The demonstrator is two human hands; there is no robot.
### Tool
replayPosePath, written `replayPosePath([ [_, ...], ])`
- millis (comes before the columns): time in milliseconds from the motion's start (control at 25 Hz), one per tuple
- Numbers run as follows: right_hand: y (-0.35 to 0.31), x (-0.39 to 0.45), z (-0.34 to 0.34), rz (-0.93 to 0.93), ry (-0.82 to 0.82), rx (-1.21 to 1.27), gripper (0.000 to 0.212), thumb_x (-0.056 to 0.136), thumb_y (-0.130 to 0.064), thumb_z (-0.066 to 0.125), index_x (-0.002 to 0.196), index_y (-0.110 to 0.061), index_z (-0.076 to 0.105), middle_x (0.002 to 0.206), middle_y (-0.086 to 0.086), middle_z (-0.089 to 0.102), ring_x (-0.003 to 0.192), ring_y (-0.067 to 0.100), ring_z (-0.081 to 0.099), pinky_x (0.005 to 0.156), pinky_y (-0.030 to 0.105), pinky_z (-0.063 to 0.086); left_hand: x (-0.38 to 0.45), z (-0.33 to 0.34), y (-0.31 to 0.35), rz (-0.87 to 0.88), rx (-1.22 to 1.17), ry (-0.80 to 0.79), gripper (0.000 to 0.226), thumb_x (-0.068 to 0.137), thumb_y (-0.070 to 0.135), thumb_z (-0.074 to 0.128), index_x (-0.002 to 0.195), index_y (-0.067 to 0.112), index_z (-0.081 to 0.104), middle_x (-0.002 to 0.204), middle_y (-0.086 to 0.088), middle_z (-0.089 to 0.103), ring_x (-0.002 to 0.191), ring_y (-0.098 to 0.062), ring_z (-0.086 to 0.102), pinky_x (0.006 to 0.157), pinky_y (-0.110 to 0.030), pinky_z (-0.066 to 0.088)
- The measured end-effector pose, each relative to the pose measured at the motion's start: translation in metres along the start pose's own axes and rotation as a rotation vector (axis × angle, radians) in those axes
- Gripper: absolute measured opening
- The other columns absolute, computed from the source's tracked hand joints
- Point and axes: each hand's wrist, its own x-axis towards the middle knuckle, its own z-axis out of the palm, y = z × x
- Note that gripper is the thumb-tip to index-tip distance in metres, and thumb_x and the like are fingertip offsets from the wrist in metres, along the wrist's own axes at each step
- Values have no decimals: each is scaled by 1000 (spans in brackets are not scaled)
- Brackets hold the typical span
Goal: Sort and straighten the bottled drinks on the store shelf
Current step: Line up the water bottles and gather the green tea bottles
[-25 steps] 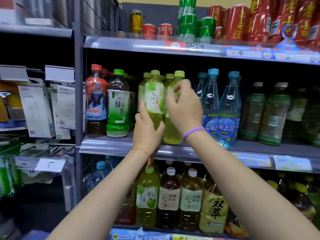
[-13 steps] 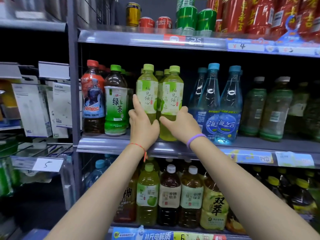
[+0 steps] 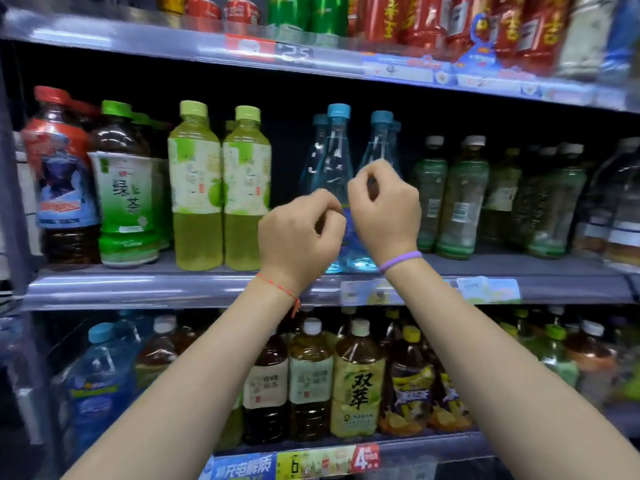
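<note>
On the middle shelf (image 3: 173, 289) two blue-capped clear bottles stand side by side, the left blue bottle (image 3: 334, 161) and the right blue bottle (image 3: 379, 143). My left hand (image 3: 301, 237) is in front of the left one with its fingers curled and its thumb by the label. In front of the right bottle's shoulder my right hand (image 3: 384, 206) is raised, thumb and forefinger bent close together. Whether either hand grips a bottle is hidden by the hands. To the left, two yellow-green tea bottles (image 3: 221, 188) stand upright and aligned.
At far left stand a red-capped bottle (image 3: 59, 174) and a green tea bottle (image 3: 124, 202). Several grey-capped green bottles (image 3: 460, 195) fill the right. Cans (image 3: 311, 12) line the top shelf. Tea bottles (image 3: 356, 382) fill the shelf below.
Both hands have left the two yellow-green bottles and moved right to the blue bottles. Their fingers have gone from straight to curled. The view has shifted right and closer.
</note>
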Motion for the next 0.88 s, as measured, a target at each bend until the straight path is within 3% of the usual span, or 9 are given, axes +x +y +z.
replayPosePath([
  [120, 63, 18, -38, 157, 19, -61, 5, 87, -19, 52, 86, -16, 55, 79, -3, 54, 71, 19, 48, 66, 39, 42, -4, 54, 43, 89, -127, -113, 22, 81, 22, 49, 74, 14, 68, 66, 1, 65, 60, -22, 60, 55, -40, 49],
  [240, 124, 35, -78, 386, -99, -108, 30, 84, -19, 57, 112, -12, 49, 115, 8, 47, 99, 28, 52, 87, 40, 45, -1, 114, 83, 61, -194, -238, 26, 80, 25, 47, 88, 12, 67, 86, -2, 67, 82, -23, 61, 74, -40, 51],
  [320, 162, 48, -103, 491, -262, -141, 43, 87, -25, 61, 122, -10, 42, 126, 12, 42, 114, 32, 47, 91, 37, 42, 7, 158, 102, -89, -226, -311, 46, 79, 29, 49, 118, 8, 61, 117, -9, 60, 111, -25, 55, 98, -33, 43],
  [400, 193, 59, -120, 534, -439, -130, 57, 87, -34, 64, 129, -9, 36, 134, 14, 42, 119, 33, 47, 95, 38, 43, 17, 193, 111, -378, -217, -323, 73, 82, 33, 59, 145, 5, 36, 142, -16, 41, 132, -30, 40, 112, -35, 29],
  [520, 229, 72, -142, 505, -734, -127, 74, 86, -43, 65, 139, -7, 28, 135, 16, 50, 113, 30, 55, 87, 33, 45, 31, 239, 118, -747, -154, -262, 105, 81, 47, 74, 156, 12, 11, 154, -20, 25, 140, -38, 33, 114, -45, 28],
  [640, 257, 82, -154, 463, -921, -77, 92, 89, -46, 65, 152, -6, 12, 122, 11, 57, 91, 19, 60, 73, 31, 46, 39, 267, 118, -887, -152, -243, 126, 69, 63, 79, 158, 20, 0, 158, -18, 19, 144, -38, 27, 116, -49, 28],
  [720, 270, 89, -156, 423, -954, -24, 103, 86, -50, 67, 156, -7, 4, 134, 12, 53, 103, 20, 59, 75, 27, 44, 43, 278, 120, -928, -144, -233, 136, 60, 65, 82, 158, 24, -4, 156, -17, 24, 144, -36, 29, 116, -49, 30],
  [800, 278, 97, -149, 450, -953, 66, 111, 83, -52, 71, 156, -8, 1, 148, 11, 43, 125, 23, 51, 88, 23, 39, 44, 282, 120, -943, -141, -190, 141, 53, 66, 82, 157, 26, -5, 153, -17, 31, 141, -34, 33, 115, -48, 34],
  [880, 284, 100, -134, 544, -963, 220, 121, 74, -56, 77, 157, -11, 1, 147, 8, 45, 131, 24, 48, 99, 25, 39, 42, 282, 121, -948, -132, -159, 138, 54, 65, 82, 157, 29, -3, 151, -17, 32, 140, -34, 34, 114, -49, 35],
])
